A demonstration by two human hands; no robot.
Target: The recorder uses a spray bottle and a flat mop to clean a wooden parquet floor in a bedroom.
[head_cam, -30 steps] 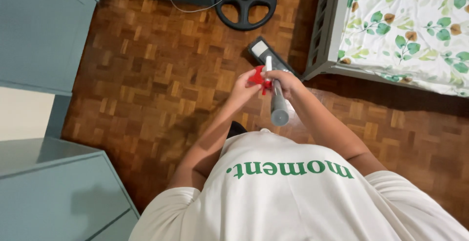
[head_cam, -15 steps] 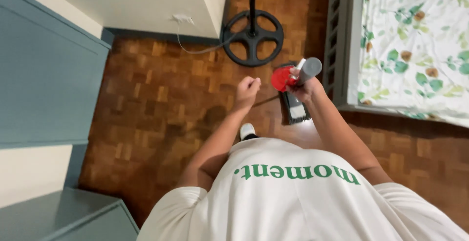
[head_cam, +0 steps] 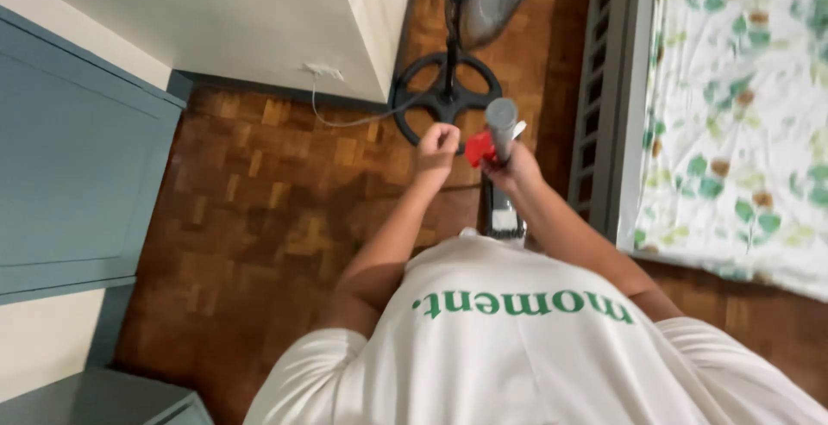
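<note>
I look down over my white shirt at both hands held out above a parquet floor. My right hand (head_cam: 516, 165) grips a grey tube-like handle (head_cam: 501, 118) with a red part (head_cam: 479, 147) at its side; the tube runs down towards a grey floor head (head_cam: 502, 216) below. My left hand (head_cam: 437, 143) is just left of the red part, fingers curled with nothing visible in them, apart from the handle by a small gap.
A fan stand with a round black base (head_cam: 445, 99) and its white cable (head_cam: 345, 115) stands ahead by a white wall corner. A bed with a floral sheet (head_cam: 742, 106) and slatted frame is on the right. Blue-grey cabinets (head_cam: 78, 158) line the left.
The view has tilted forward, bringing the fan base and wall closer. My left hand has come off the red part and moved slightly left; my right hand still holds the handle.
</note>
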